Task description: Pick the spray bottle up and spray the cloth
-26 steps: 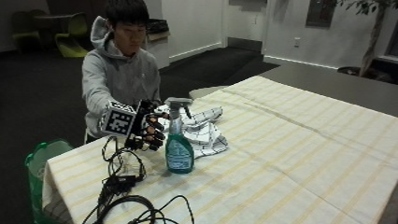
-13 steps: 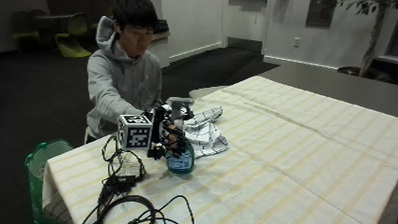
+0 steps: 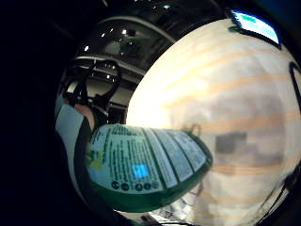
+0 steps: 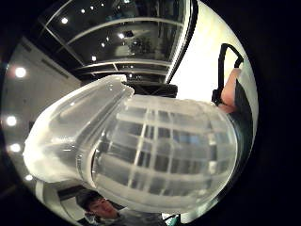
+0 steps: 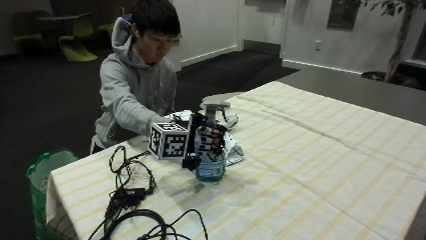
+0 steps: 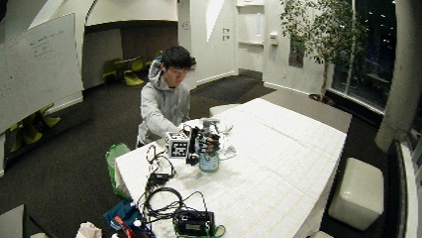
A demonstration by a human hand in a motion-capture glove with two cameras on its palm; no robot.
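Gloved hand (image 5: 208, 139) wraps its fingers round the upright spray bottle (image 5: 211, 167) on the table (image 5: 319, 165)

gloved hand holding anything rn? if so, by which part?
Yes: the gloved right hand holds the spray bottle, with its grip round the upper body and neck, just under the spray head. The bottle's base looks to be on the table.

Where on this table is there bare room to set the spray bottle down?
Bare striped tablecloth spreads from the spray bottle toward the far edge and the end away from the person. Crowded: the cloth behind the bottle, and the cables at the near corner beside the gloved hand.
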